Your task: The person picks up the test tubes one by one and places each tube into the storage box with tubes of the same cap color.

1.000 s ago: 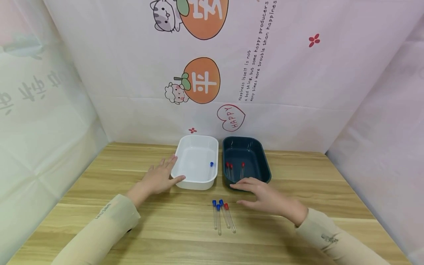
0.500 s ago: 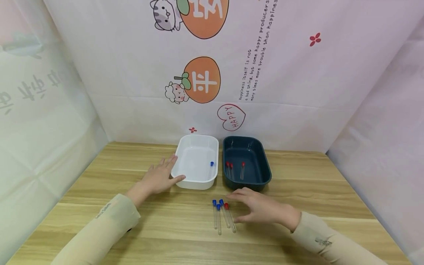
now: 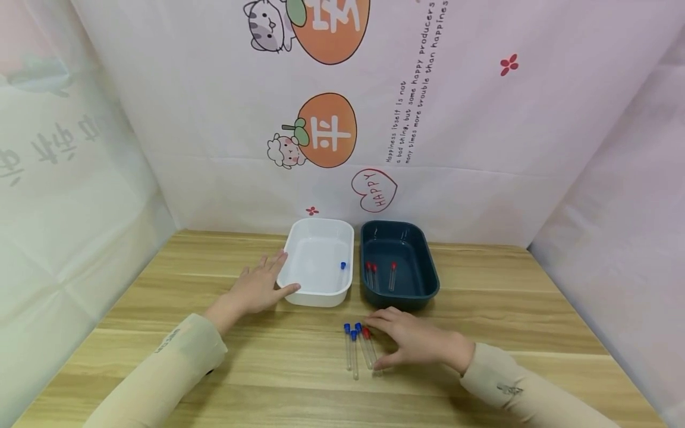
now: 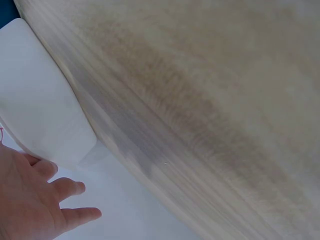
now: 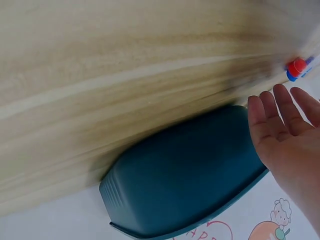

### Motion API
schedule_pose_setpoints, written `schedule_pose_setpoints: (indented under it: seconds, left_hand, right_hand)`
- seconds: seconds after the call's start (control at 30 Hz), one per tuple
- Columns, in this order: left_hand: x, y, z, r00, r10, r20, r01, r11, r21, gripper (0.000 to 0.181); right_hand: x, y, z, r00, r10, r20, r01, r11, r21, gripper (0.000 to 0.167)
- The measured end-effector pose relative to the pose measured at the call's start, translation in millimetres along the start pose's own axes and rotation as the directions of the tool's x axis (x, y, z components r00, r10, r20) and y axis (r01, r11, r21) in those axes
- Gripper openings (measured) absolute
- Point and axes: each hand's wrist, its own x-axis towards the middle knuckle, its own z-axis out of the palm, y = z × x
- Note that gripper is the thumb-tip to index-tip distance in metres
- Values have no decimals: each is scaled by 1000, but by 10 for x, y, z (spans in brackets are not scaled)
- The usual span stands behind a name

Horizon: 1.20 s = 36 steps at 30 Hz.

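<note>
In the head view my left hand [image 3: 254,290] rests on the near left corner of a white plastic bin [image 3: 316,299], thumb and fingers spread. My right hand [image 3: 414,340] reaches over the tabletop, its thumb and fingers apart around a clear test tube with a red cap [image 3: 366,334]; its lower end is partly hidden by the thumb. Several blue-capped test tubes [image 3: 355,359] lie beside it. From the right wrist, the fingers [image 5: 287,107] look extended, with the red cap [image 5: 297,66] just beyond them.
A dark teal bin [image 3: 401,302] stands right of the white one and holds several red-capped tubes [image 3: 393,276]. One blue-capped tube [image 3: 343,266] lies in the white bin. Printed cloth [image 3: 455,202] hangs behind the wooden table [image 3: 267,380].
My right hand has come down and left from the teal bin's front edge to the red-capped test tube. My left hand stays on the white bin.
</note>
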Motion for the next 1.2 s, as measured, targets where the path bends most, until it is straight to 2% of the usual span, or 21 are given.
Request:
schedule_pose_setpoints:
  seconds: [0.23, 0.6, 1.2]
  left_hand:
    - [-4, 7, -8, 1000, 0, 5, 0, 1000, 2, 96]
    - [-12, 9, -15, 1000, 1, 9, 0, 1000, -3, 96]
    - [-14, -16, 4, 1000, -3, 6, 3, 1000, 1, 97]
  right_hand:
    - [37, 29, 18, 1000, -6, 20, 6, 1000, 3, 97]
    - [76, 55, 20, 998, 3, 60, -3, 1000, 5, 99]
    - [89, 49, 15, 997, 0, 73, 0, 1000, 1, 99]
